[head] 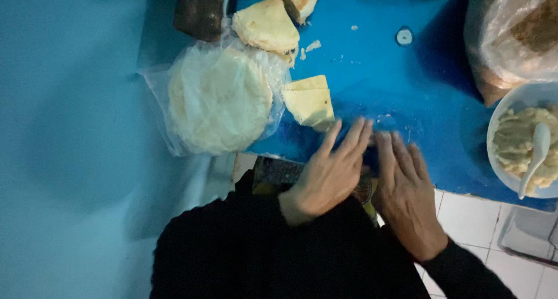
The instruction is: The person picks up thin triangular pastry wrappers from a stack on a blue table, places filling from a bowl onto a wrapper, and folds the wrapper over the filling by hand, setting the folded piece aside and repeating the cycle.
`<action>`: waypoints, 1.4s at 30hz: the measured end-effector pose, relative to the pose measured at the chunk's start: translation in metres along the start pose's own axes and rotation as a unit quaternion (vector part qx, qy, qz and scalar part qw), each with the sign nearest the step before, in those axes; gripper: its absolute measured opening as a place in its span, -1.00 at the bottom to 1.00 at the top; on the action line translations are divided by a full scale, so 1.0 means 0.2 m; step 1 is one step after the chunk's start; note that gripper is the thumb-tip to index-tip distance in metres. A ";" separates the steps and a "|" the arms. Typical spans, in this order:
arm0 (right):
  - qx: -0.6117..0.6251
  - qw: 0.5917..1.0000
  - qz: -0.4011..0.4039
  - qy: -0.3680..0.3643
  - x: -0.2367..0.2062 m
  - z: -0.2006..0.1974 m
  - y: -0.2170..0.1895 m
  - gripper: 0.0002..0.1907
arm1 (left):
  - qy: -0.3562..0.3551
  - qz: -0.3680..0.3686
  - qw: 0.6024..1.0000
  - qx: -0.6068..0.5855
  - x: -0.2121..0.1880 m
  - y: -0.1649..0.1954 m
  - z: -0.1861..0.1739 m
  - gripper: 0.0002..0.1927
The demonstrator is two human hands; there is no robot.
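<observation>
My left hand [326, 174] lies flat with fingers spread at the near edge of the blue table [407, 84], fingertips just below a folded pale wrapper piece [309, 101]. My right hand [407, 188] rests flat beside it, fingers together, on the table's edge. Neither hand holds anything. To the left, a stack of round white wrappers [220, 98] sits in a clear plastic bag. Further back lie two more folded filled pieces [266, 26].
A white bowl [501, 116] of pale mashed filling with a white spoon [537, 154] stands at the right edge. A plastic bag [511, 31] sits at the back right. A dark block [200, 8] is at the back left. White floor tiles [476, 217] show below the table.
</observation>
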State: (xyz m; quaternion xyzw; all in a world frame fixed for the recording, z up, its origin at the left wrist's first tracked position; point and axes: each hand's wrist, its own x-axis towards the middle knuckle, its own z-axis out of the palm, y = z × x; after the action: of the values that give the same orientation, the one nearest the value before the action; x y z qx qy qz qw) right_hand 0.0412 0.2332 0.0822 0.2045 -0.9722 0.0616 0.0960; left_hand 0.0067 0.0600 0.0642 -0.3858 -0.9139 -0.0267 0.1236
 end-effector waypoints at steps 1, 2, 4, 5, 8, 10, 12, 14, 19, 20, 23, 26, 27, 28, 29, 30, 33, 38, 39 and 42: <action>-0.010 1.000 -0.002 -0.003 0.02 0.00 0.01 -0.33 | -0.005 -0.020 1.000 0.010 0.06 -0.01 0.03 -0.51; -0.021 1.000 -0.004 -0.005 0.06 0.02 0.03 -0.32 | -0.008 -0.039 0.999 0.021 0.10 -0.02 0.05 -0.45; -0.016 1.000 0.001 0.016 0.09 0.02 0.07 -0.32 | 0.036 -0.086 0.994 -0.055 0.12 -0.05 0.06 -0.32; 0.002 0.999 0.003 0.039 0.11 0.02 0.09 -0.33 | 0.062 -0.113 0.988 -0.088 0.13 -0.08 0.06 -0.25; 0.046 0.998 0.031 -0.039 0.18 0.01 0.14 -0.28 | 0.152 -0.166 0.967 -0.118 0.07 -0.24 0.03 -0.50; 0.073 0.993 0.052 -0.074 0.26 -0.03 0.15 -0.26 | 0.141 -0.184 0.966 -0.117 0.00 -0.37 0.00 -0.62; 0.082 0.996 0.017 0.024 0.35 -0.14 0.21 -0.25 | 0.154 -0.186 0.965 -0.106 -0.04 -0.42 -0.01 -0.72; 0.062 0.990 -0.018 0.127 0.44 -0.24 0.23 -0.24 | 0.193 -0.163 0.964 -0.085 -0.04 -0.44 -0.02 -0.78; 0.250 0.965 0.013 0.077 0.50 -0.15 0.05 -0.06 | 0.164 -0.187 0.964 -0.096 -0.02 -0.43 -0.02 -0.92; 0.297 0.953 0.052 0.030 0.48 -0.10 0.01 -0.02 | 0.151 -0.193 0.964 -0.106 -0.02 -0.44 -0.02 -0.95; 0.368 0.926 0.085 0.004 0.42 0.03 -0.06 0.04 | 0.194 -0.159 0.962 -0.109 -0.02 -0.44 -0.02 -0.90; 0.417 0.905 0.062 0.058 0.40 0.06 -0.07 0.05 | 0.233 -0.134 0.951 -0.152 0.00 -0.39 -0.01 -0.91; 0.434 0.896 0.049 0.080 0.40 0.05 -0.07 0.05 | 0.228 -0.127 0.941 -0.217 0.02 -0.37 -0.01 -0.90; 0.498 0.859 0.090 0.073 0.40 0.03 -0.05 0.05 | 0.221 -0.122 0.926 -0.280 0.03 -0.33 -0.01 -0.88; 0.559 0.816 0.131 0.063 0.40 0.01 -0.03 0.04 | 0.213 -0.118 0.907 -0.343 0.03 -0.30 -0.02 -0.86; 0.617 0.766 0.172 0.052 0.38 -0.02 -0.01 0.04 | 0.180 -0.150 0.882 -0.410 0.03 -0.25 -0.03 -0.82; 0.494 0.839 0.226 0.014 0.26 -0.11 0.08 0.07 | 0.108 -0.185 0.835 -0.506 0.01 -0.16 -0.05 -0.71; 0.279 0.951 0.131 0.003 0.09 -0.12 0.20 -0.21 | 0.069 -0.102 0.926 -0.356 -0.04 -0.13 0.00 -0.61; 0.264 0.957 0.119 0.023 0.07 -0.12 0.22 -0.26 | 0.080 -0.075 0.936 -0.335 -0.05 -0.13 0.02 -0.61; 0.308 0.942 0.130 0.014 0.06 -0.09 0.27 -0.45 | 0.101 -0.007 0.953 -0.285 -0.08 -0.12 0.08 -0.60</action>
State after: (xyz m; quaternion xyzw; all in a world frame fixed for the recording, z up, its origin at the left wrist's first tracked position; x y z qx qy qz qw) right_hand 0.0110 0.2812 0.0987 0.0948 -0.9226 0.3724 0.0327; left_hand -0.0024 0.0345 0.0467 -0.3940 -0.8536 -0.3258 0.1001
